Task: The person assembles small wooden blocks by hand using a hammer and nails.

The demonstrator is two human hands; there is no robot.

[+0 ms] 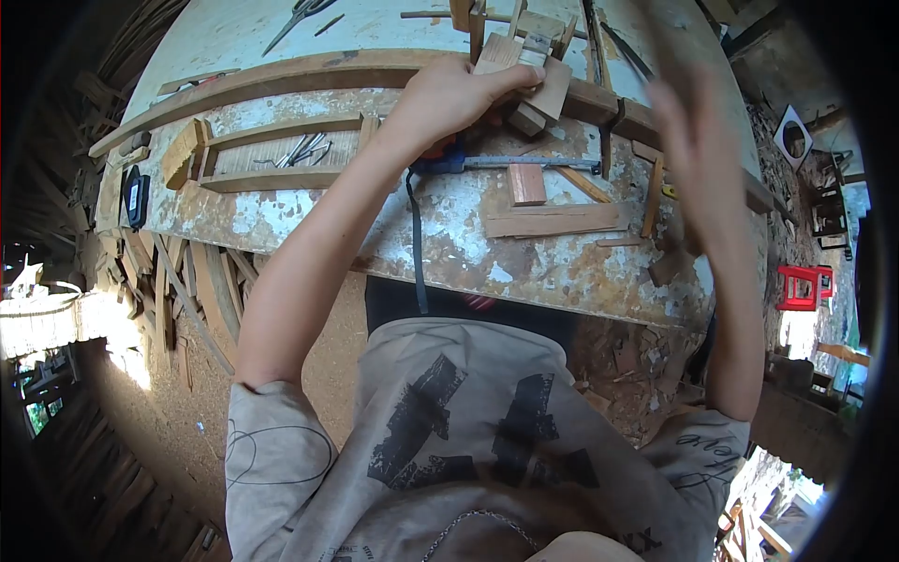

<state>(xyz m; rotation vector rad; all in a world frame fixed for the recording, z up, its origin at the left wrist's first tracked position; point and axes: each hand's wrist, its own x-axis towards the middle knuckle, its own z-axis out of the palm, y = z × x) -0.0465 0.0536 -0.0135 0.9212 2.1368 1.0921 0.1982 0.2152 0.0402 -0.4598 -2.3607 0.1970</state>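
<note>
Wood block [548,89]: pale, flat, roughly square offcut, tilted, resting on a long plank [281,75] near the bench's far edge. Partly covered by a gripping left hand [454,94]. A small pale cylinder [536,49], possibly a glue bottle, stands just behind it.

A worn workbench [281,220] with flaking pale paint stands over a floor of sawdust [318,347], with scrap wood strips [178,290] heaped beneath its left end. Bright sunlight [56,318] falls across the ground at the left. At the far right, in the open yard, stands a red plastic stool [803,286].
</note>
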